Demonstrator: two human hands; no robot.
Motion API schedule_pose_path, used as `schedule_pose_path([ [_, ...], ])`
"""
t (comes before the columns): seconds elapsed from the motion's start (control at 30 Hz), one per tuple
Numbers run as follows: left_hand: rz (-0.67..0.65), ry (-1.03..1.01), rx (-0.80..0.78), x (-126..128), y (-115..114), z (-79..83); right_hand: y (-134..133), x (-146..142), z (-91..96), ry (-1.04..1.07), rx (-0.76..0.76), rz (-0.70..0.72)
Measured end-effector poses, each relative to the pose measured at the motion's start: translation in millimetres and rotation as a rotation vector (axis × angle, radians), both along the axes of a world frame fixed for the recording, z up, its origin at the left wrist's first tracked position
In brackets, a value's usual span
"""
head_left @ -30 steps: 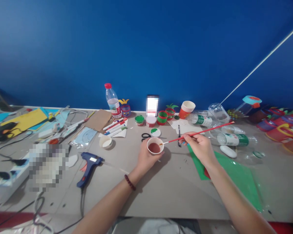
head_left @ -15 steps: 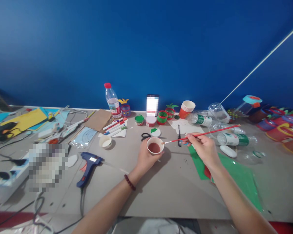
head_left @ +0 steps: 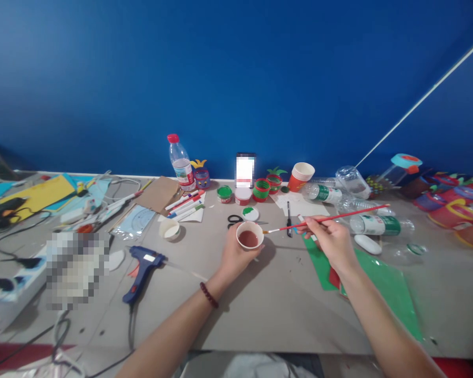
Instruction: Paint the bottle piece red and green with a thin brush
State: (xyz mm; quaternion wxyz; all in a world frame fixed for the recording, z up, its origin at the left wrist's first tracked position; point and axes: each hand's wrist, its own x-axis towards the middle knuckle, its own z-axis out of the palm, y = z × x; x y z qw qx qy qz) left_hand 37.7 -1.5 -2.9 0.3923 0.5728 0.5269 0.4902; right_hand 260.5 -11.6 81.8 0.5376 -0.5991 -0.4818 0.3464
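Note:
My left hand (head_left: 236, 254) is wrapped round a paper cup (head_left: 250, 228) with reddish-brown liquid inside. In my right hand (head_left: 331, 239) is a thin red paintbrush (head_left: 323, 218), its bristles pointing left beside the cup's right rim. A white piece also shows under my right fingers; I cannot make out what it is or whether I hold it. Behind the cup lie black-handled scissors (head_left: 234, 220) and a white lid (head_left: 250, 213) smeared with green paint. A black pen-like tool (head_left: 289, 219) rests between the cup and my right hand.
Paint jars (head_left: 224, 194), a phone (head_left: 245, 170) and a stack of paper cups (head_left: 299, 178) stand along the blue wall. To the left are a blue glue gun (head_left: 142, 270), markers (head_left: 187, 202) and a power strip (head_left: 23, 278). Plastic bottles (head_left: 378, 224) and green sheets (head_left: 382, 289) lie right.
The paintbrush tip has shifted slightly right, away from the cup's rim. My left hand still holds the cup in nearly the same place.

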Motion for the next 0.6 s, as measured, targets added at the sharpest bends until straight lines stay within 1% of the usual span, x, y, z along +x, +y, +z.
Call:
schedule_pose_path([
  [0.17,0.016,0.002,-0.009,0,-1,0.4,3,4,-3.0,0.004,0.026,-0.019],
  [0.23,0.023,0.004,0.005,0,-1,-0.2,6,5,-1.8,0.02,0.048,-0.021],
  [0.3,0.029,-0.001,0.027,0,0,-1.6,9,5,1.9,0.008,0.071,0.012],
  [0.4,0.027,-0.012,0.055,-1,1,-5.0,12,-3,12.4,-0.062,0.08,0.119],
  [0.47,0.02,-0.017,0.065,-1,2,-7.1,13,-13,22.0,-0.15,0.079,0.218],
  [0.6,-0.015,-0.003,0.078,-1,2,-8.2,12,-39,40.1,-0.462,0.095,0.379],
])
